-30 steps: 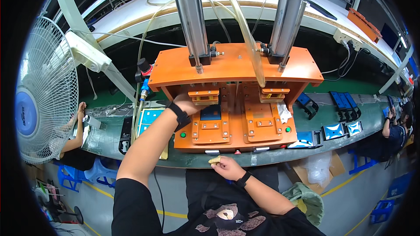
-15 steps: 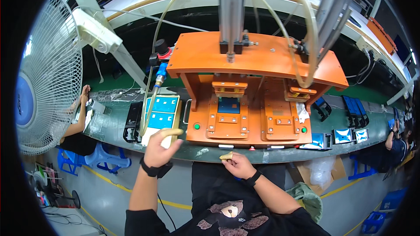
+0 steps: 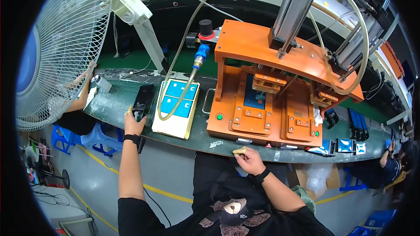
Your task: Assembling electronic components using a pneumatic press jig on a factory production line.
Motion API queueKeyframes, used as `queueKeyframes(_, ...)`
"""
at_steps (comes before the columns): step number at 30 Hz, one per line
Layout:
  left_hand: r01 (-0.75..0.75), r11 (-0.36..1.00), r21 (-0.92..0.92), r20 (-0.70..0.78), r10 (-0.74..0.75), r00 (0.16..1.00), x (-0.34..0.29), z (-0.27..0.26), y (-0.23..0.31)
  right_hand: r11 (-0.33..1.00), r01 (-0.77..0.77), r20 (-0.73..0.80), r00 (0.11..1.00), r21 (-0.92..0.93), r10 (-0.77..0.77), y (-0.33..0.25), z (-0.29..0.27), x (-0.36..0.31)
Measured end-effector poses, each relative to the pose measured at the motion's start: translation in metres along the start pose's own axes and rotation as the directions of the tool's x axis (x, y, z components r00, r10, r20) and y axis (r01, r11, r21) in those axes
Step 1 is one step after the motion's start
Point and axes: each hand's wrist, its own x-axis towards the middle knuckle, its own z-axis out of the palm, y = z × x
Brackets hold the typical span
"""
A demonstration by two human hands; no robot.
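Note:
My left hand (image 3: 134, 123) reaches out to the left and rests on the near end of a black flat device (image 3: 143, 98) lying on the green bench. Just right of it lies a white tray (image 3: 176, 107) with blue panels. My right hand (image 3: 249, 159) stays at the bench's front edge, fingers closed on a small tan pad (image 3: 239, 150). Behind it stands the orange press fixture (image 3: 267, 96), with a dark blue panel (image 3: 255, 95) seated in its left nest.
A large white fan (image 3: 52, 48) fills the left. Another person's arm (image 3: 81, 96) works at the bench's far left, and another person's hand (image 3: 386, 157) shows at the far right. Clear hoses (image 3: 188, 74) hang over the tray. Black and blue parts (image 3: 350, 142) lie right.
My left hand has left the press, swung left past the tray and reached the black device. My view has turned left. The right hand has kept its place with the pad.

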Motion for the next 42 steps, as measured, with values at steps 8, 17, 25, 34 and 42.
queueKeyframes(8, 0.483, -0.108, -0.869, 0.490, -0.043, 0.871, -0.112, -0.059, -0.031, 0.992, -0.125, 0.183, 0.975, -0.020, 0.127, -0.034, -0.005, -0.009)
queueKeyframes(17, 0.737, -0.358, -0.574, 0.595, 0.436, 0.675, -0.298, -0.027, 0.108, 0.912, 0.404, 0.554, 0.775, -0.064, -0.305, -0.118, 0.010, -0.020)
queueKeyframes(25, 0.910, -0.117, -0.398, 0.547, 0.766, 0.338, -0.261, -0.018, 0.206, 0.905, 0.404, 0.464, 0.832, -0.131, -0.304, -0.132, -0.044, -0.048)
queueKeyframes(34, 0.115, 0.441, -0.890, 0.379, 0.577, 0.723, -0.227, -0.001, 0.232, 0.899, 0.255, 0.133, 0.966, -0.357, -0.221, -0.144, -0.099, -0.050)
queueKeyframes(42, -0.787, 0.381, -0.485, 0.174, 0.924, 0.340, -0.119, -0.017, 0.331, 0.807, 0.141, -0.071, 0.973, -0.574, -0.221, -0.138, -0.093, 0.021)
